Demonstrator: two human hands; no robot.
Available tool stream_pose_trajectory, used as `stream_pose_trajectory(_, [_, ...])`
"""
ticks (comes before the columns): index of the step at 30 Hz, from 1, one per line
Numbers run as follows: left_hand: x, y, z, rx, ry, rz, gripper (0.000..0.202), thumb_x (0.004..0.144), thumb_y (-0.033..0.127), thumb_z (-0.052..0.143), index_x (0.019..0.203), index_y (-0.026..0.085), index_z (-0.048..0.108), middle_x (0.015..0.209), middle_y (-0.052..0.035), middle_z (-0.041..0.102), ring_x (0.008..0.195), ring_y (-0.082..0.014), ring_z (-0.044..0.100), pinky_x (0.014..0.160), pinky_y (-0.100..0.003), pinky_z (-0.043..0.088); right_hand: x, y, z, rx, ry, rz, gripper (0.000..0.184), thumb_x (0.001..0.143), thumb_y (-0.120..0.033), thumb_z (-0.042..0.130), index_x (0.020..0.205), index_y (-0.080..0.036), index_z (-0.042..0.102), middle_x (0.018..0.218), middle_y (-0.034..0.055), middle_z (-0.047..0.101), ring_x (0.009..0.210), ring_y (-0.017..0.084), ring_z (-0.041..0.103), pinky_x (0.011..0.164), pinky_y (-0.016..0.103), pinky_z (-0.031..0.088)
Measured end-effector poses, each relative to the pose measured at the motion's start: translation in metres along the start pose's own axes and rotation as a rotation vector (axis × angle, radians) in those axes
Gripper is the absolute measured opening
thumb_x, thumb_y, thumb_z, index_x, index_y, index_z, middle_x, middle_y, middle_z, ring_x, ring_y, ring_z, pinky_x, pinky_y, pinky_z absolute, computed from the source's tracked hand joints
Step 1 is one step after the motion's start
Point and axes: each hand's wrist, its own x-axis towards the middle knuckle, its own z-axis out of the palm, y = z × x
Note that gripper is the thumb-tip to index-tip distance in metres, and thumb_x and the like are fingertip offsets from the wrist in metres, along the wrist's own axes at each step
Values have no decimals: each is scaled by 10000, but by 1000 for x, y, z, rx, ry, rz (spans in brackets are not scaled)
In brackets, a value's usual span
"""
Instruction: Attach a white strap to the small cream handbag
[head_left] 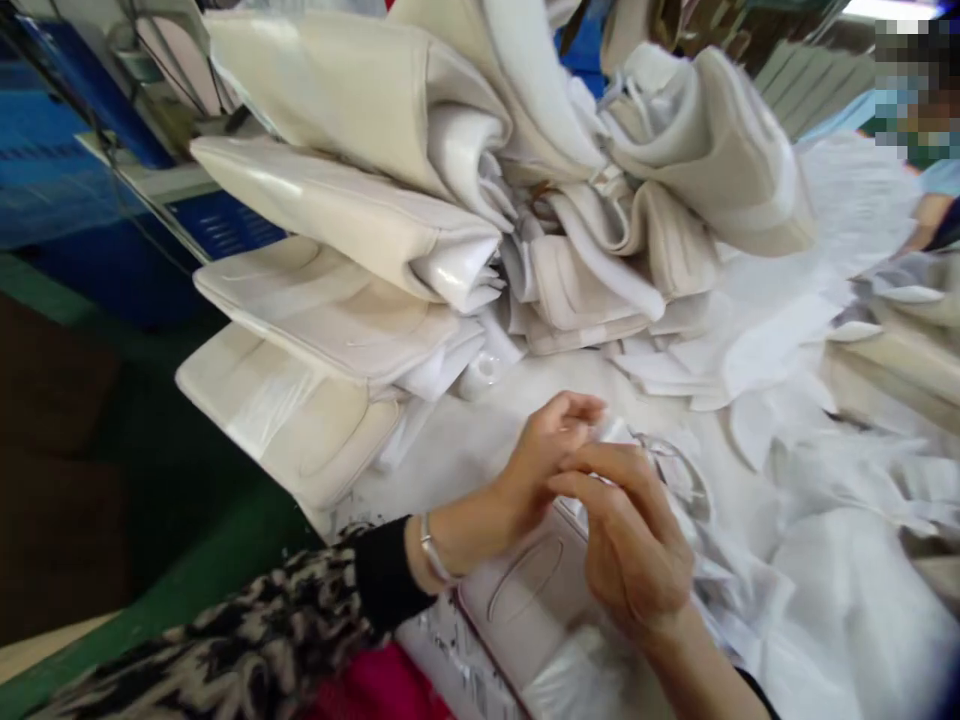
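My left hand and my right hand meet over a white worktable, fingers pinched together on a thin clear plastic wrapper whose edge shows between them. Below my hands lies a cream padded piece with a stitched oval outline, partly in clear plastic. My left wrist wears a bracelet, and the sleeve is black with a patterned cuff. What sits inside the pinch beyond the plastic is hidden by my fingers.
A stack of cream padded pieces leans at the left, several wrapped in clear film. A heap of white and beige fabric fills the back. Loose white cloth covers the right. Another person is at the far right. Green floor lies left.
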Motion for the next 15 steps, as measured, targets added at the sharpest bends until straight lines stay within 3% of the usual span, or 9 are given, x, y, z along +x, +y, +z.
stream_pose_trajectory(2, [-31, -12, -37, 95, 80, -6, 318, 836, 268, 460, 1135, 181, 525, 1208, -93, 566, 1156, -202, 543, 1066, -386, 439, 1, 2, 7, 51, -210, 15, 335, 868, 9, 392, 1089, -156, 581, 1093, 104, 601, 1026, 182, 563, 837, 344, 471])
stream_pose_trajectory(4, [-66, -24, -69, 179, 77, -103, 308, 845, 252, 468, 1138, 172, 514, 1173, -98, 556, 1145, -202, 527, 1076, -412, 409, -1, 7, 13, 30, -431, 52, 310, 894, -24, 398, 1117, -151, 571, 1094, 98, 623, 1027, 180, 559, 867, 349, 453])
stream_pose_trajectory(7, [-107, -35, -97, 92, 1, -350, 334, 813, 240, 524, 1134, 154, 487, 1068, -88, 576, 1048, -194, 566, 996, -416, 440, -4, 15, 17, -17, -706, 75, 139, 922, -120, 471, 936, -167, 601, 868, 46, 637, 834, 166, 550, 784, 340, 421])
stream_pose_trajectory(10, [-120, -33, -102, -78, -42, -484, 377, 756, 229, 601, 1108, 169, 483, 1014, -51, 586, 969, -171, 599, 888, -369, 457, -5, 19, 15, 3, -759, 131, 200, 915, -151, 519, 717, -176, 533, 670, 2, 536, 672, 136, 479, 713, 325, 387])
stream_pose_trajectory(15, [-109, -33, -90, -257, -99, -525, 473, 674, 172, 678, 1101, 183, 474, 979, -15, 596, 931, -139, 618, 893, -342, 466, -2, 22, 7, 34, -670, 128, 222, 867, -79, 548, 683, -176, 469, 617, -21, 453, 625, 108, 436, 770, 329, 421])
